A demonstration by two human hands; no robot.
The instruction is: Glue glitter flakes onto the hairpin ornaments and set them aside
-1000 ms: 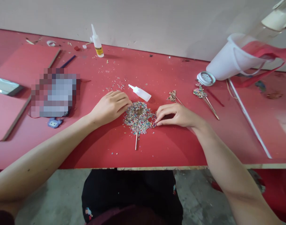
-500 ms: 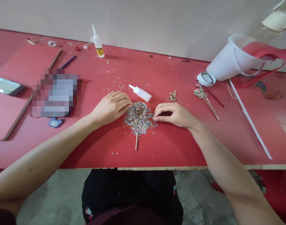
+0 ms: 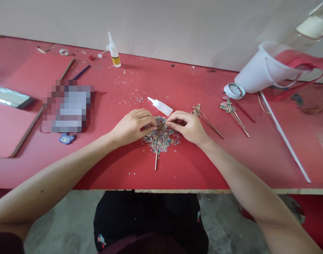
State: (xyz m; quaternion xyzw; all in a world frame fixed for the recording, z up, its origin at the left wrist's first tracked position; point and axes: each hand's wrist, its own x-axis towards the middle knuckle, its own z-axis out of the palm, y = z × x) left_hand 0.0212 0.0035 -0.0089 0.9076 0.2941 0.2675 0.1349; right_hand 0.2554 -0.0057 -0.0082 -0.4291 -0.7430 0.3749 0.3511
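Note:
A gold metal hairpin (image 3: 156, 155) lies over a heap of small multicoloured shiny chips (image 3: 165, 141), its prong pointing toward the table's front edge. My left hand (image 3: 135, 127) pinches the left side of the hairpin's ornamental head. From the right, my right hand (image 3: 189, 127) has thumb and forefinger closed at the head's other side. Fingers partly cover the head, so its detail is hidden. Just behind the heap lies a small white glue bottle (image 3: 162, 107) on its side, close to my right fingers.
To the right lie a bare gold hairpin (image 3: 209, 123) and a colourfully decorated hairpin (image 3: 234, 114). A white bucket (image 3: 260, 67) leans behind a round lid (image 3: 234, 90). A yellow-labelled bottle (image 3: 114, 53) stands at the back. Boards (image 3: 18, 135) and a blurred-out object (image 3: 71, 109) occupy the left.
Both hands have moved inward over the heap, from its edges to the hairpin's head. The bare hairpin at right now shows more fully. The whole view has shifted slightly.

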